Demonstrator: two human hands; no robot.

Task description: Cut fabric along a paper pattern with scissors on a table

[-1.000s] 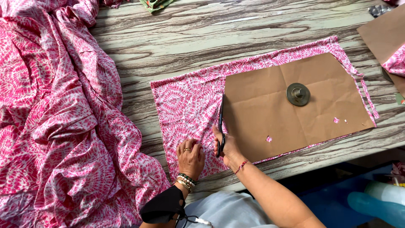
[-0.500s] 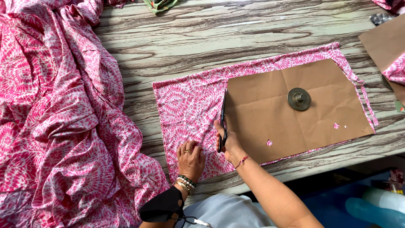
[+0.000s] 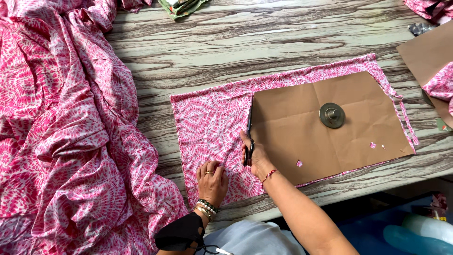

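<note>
A flat piece of pink patterned fabric (image 3: 212, 118) lies on the wood-grain table (image 3: 245, 42). A brown paper pattern (image 3: 306, 137) covers its right part, held down by a round metal weight (image 3: 331, 115). My right hand (image 3: 257, 158) grips dark scissors (image 3: 248, 130) whose blades point away from me along the paper's left edge, in the cloth. My left hand (image 3: 212, 182) presses flat on the fabric just left of the scissors, with rings and bracelets on it.
A big heap of the same pink fabric (image 3: 61, 137) fills the left side. More brown paper (image 3: 424, 56) with a pink scrap (image 3: 439, 85) sits at the right edge. A green item (image 3: 181, 5) lies at the far edge. Blue objects (image 3: 415, 236) lie below the table.
The scissors and my right hand have advanced away from me along the paper's left edge. My left hand stays pressed on the fabric.
</note>
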